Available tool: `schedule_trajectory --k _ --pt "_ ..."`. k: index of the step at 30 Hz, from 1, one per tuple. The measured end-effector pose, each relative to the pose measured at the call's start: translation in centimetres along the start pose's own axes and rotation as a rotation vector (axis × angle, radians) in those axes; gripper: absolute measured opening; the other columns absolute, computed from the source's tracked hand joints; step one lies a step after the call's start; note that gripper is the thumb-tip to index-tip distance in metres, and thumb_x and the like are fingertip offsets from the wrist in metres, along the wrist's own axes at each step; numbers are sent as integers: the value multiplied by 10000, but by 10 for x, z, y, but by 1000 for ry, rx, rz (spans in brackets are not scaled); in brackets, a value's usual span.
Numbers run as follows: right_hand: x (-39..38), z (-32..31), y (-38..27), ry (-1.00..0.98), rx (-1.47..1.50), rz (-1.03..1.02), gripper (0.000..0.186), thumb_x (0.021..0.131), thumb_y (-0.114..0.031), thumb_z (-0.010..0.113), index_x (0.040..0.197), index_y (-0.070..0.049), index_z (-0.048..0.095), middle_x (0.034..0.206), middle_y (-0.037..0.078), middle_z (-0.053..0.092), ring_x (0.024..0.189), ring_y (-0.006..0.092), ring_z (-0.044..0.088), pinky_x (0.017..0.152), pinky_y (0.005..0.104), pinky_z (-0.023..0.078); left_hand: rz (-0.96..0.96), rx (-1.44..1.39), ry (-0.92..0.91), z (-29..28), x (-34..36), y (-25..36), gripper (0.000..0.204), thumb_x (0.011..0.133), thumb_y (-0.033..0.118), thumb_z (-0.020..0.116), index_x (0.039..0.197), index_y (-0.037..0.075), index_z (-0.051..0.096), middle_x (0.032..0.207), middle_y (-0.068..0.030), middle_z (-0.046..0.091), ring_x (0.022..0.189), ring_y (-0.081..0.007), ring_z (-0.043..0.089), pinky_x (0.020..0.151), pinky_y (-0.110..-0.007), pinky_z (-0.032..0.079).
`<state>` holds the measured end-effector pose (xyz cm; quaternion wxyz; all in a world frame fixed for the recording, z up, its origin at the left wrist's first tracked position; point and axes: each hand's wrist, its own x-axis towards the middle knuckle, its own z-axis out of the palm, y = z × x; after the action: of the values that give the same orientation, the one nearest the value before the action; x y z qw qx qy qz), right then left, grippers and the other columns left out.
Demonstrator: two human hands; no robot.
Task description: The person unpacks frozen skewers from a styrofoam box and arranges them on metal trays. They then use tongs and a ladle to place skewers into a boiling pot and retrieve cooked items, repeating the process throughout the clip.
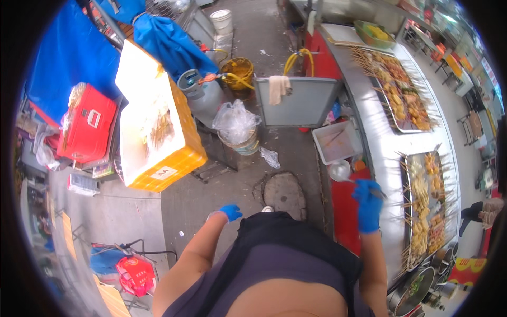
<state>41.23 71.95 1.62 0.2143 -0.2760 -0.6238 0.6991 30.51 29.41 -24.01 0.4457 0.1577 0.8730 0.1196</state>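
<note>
Your right hand [368,205], in a blue glove, is closed around a thin metal utensil [369,190] at the right of the frame, over the near edge of the steel counter [388,153]; the tool is blurred, so you cannot tell its kind. Just right of that hand lies a tray of skewers [428,206], pale and yellow pieces on sticks. A small steel bowl [339,170] sits just left of the hand, below a white plastic tub [337,141]. Your left hand [229,212], also gloved in blue, hangs at lower centre beside your dark apron [285,248], above the concrete ground; it looks loosely curled with nothing in it, though you cannot tell for certain. A second tray of skewers [398,92] sits at upper right, and a yellow crate [158,137] stands at left.
</note>
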Motion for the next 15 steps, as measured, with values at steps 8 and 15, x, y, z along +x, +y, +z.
schedule_trajectory --k 8,15 --pt "160 305 72 -602 -1136 -530 212 860 -224 469 900 -44 574 857 198 586 810 362 581 698 420 465 -212 -712 114 44 -20 -116 337 805 315 539 990 45 619 881 -148 641 752 -228 630 694 -326 482" --pt "182 233 103 -485 -947 -475 155 840 -130 459 829 -24 572 825 209 576 705 316 584 645 388 461 130 -7 -77 50 17 -129 287 812 291 449 806 74 637 868 -159 627 779 -340 596 675 -418 463"
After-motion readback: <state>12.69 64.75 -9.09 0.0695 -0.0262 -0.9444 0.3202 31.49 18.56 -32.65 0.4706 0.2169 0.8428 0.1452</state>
